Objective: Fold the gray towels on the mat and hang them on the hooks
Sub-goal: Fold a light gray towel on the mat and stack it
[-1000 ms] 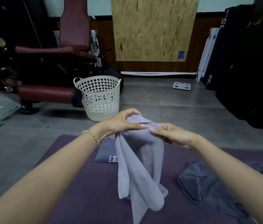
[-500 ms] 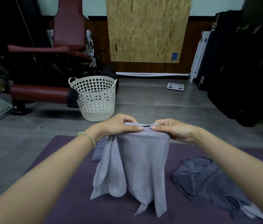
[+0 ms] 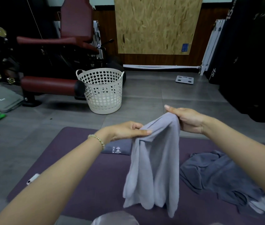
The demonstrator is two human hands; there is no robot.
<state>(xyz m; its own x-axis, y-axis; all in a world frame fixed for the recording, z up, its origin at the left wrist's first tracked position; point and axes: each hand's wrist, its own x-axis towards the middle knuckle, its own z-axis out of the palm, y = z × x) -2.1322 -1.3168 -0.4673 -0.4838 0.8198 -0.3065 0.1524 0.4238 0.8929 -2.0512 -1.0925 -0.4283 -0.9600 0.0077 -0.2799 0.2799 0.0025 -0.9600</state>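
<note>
Head view: left hand [image 3: 125,130] and right hand [image 3: 188,120] each pinch the top edge of the light gray terry towel [image 3: 154,161], which hangs over the purple mat [image 3: 83,181].

A light gray towel [image 3: 154,168], gripped at the top by left hand [image 3: 125,130] and right hand [image 3: 188,119], hangs in long folds over the purple mat [image 3: 83,159]. A dark gray towel [image 3: 218,177] lies crumpled at right; a folded towel [image 3: 120,147] at the far edge.

Purple mat [image 3: 79,159] on gray tiled floor [image 3: 144,98], folded dark gray towel [image 3: 117,148] at its far edge, crumpled dark gray towel [image 3: 218,176] on its right, white basket [image 3: 103,91] beyond
</note>
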